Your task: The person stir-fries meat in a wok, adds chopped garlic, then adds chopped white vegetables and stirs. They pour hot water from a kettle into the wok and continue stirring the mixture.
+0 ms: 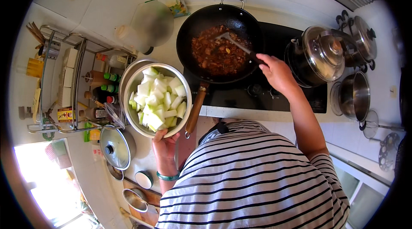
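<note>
My left hand [165,141] grips the near rim of a metal bowl [183,126], holding it left of the wok. Pale green-white melon chunks [155,100] fill the bowl. My right hand [277,72] is closed round the dark handle of a spatula [240,45], whose metal blade rests in the food. The black wok [189,27] sits on the stove, its wooden handle [196,111] pointing toward me. Inside it lies a reddish-brown stew of small pieces [214,57] in sauce.
A lidded steel pot [324,55] stands right of the wok on the black cooktop [300,98]. At the left, a wire rack [77,83] holds several bottles. A lidded pan [118,147] and a small saucepan [135,199] are at the lower left. A food packet [173,2] leans behind.
</note>
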Demonstrator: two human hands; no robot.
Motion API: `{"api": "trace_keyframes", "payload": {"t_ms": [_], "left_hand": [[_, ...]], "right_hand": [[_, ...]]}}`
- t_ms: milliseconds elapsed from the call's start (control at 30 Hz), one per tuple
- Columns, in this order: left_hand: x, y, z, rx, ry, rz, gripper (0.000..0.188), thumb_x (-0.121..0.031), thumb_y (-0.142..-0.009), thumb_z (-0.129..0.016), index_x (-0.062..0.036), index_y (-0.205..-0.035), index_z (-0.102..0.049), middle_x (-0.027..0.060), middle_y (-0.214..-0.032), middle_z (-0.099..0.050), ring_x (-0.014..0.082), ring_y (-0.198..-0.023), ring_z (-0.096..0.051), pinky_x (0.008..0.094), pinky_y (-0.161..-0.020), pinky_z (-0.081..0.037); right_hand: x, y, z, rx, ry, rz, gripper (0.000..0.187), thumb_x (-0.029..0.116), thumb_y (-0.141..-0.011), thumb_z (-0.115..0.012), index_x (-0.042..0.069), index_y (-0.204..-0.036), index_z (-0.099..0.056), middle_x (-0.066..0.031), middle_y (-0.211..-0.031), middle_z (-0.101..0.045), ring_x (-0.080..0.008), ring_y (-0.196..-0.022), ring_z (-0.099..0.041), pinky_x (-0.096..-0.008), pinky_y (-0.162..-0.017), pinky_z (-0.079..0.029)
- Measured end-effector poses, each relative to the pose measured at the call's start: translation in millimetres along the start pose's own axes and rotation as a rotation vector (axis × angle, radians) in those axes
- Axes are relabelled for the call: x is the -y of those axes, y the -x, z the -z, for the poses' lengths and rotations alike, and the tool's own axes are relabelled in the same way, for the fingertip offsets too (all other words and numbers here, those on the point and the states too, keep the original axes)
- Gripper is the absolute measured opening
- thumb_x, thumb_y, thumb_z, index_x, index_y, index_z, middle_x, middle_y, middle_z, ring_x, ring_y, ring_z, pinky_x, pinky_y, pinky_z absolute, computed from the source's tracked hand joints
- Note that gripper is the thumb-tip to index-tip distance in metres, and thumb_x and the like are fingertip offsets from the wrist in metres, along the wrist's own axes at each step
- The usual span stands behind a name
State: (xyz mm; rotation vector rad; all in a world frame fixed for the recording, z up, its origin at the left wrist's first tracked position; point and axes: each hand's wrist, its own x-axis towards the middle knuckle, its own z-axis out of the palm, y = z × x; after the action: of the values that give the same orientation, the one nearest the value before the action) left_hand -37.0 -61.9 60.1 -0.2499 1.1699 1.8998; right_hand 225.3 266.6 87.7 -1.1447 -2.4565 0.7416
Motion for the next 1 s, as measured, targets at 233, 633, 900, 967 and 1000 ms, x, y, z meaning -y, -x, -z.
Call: {"api": "trace_keyframes", "payload": {"t_ms": [233, 633, 900, 967, 1000], "left_hand": [[4.9, 3.6, 5.2, -0.037, 0.017, -0.013, 0.042, -0.004, -0.084, -0.050, 0.0058, -0.125, -0.048, 0.0205, -0.113, -0.064, 0.0328, -0.090, -0.069, 0.0385, -0.065, -0.064], [-10.9, -8.5, -19.0, 0.025, -0.187, -0.064, 0.039, -0.003, -0.084, -0.049, 0.0090, -0.121, -0.050, 0.0216, -0.112, -0.064, 0.0337, -0.091, -0.069, 0.0410, -0.068, -0.063], [-36.1, -73.5, -105.5, 0.081, -0.525, -0.165, 0.046, 0.001, -0.083, -0.052, 0.0061, -0.128, -0.045, 0.0205, -0.114, -0.059, 0.0368, -0.096, -0.065, 0.0469, -0.065, -0.062], [-37.4, -94.9, -123.3, 0.110, -0.580, -0.140, 0.044, 0.000, -0.083, -0.052, 0.0067, -0.125, -0.046, 0.0202, -0.111, -0.059, 0.0361, -0.092, -0.065, 0.0450, -0.061, -0.062], [-38.9, -104.4, -131.2, 0.113, -0.611, -0.156, 0.044, -0.002, -0.082, -0.053, 0.0073, -0.124, -0.046, 0.0203, -0.109, -0.059, 0.0359, -0.090, -0.066, 0.0437, -0.060, -0.062]], "right_hand": [[20.6, 42.5, 79.0, 0.110, 0.060, -0.012, 0.031, 0.010, -0.088, -0.064, 0.014, -0.119, -0.061, -0.0128, -0.090, -0.062, -0.0321, -0.080, -0.062, -0.0387, -0.071, -0.049], [0.8, 18.2, 50.9, 0.063, -0.110, -0.154, 0.032, 0.012, -0.091, -0.061, 0.014, -0.123, -0.059, -0.0147, -0.095, -0.064, -0.0315, -0.083, -0.062, -0.0376, -0.074, -0.049], [-10.0, 31.7, 55.0, 0.054, -0.336, -0.257, 0.035, 0.009, -0.093, -0.058, 0.009, -0.128, -0.057, -0.0072, -0.084, -0.062, -0.0151, -0.072, -0.055, -0.0279, -0.069, -0.047], [-6.9, 40.5, 60.9, 0.032, -0.480, -0.320, 0.035, 0.008, -0.094, -0.057, 0.010, -0.129, -0.058, 0.0001, -0.081, -0.057, -0.0087, -0.072, -0.053, -0.0238, -0.067, -0.045], [-7.3, 42.1, 58.7, 0.039, -0.517, -0.336, 0.035, 0.008, -0.094, -0.057, 0.010, -0.129, -0.058, 0.0002, -0.080, -0.056, -0.0083, -0.072, -0.053, -0.0233, -0.067, -0.045]]}}
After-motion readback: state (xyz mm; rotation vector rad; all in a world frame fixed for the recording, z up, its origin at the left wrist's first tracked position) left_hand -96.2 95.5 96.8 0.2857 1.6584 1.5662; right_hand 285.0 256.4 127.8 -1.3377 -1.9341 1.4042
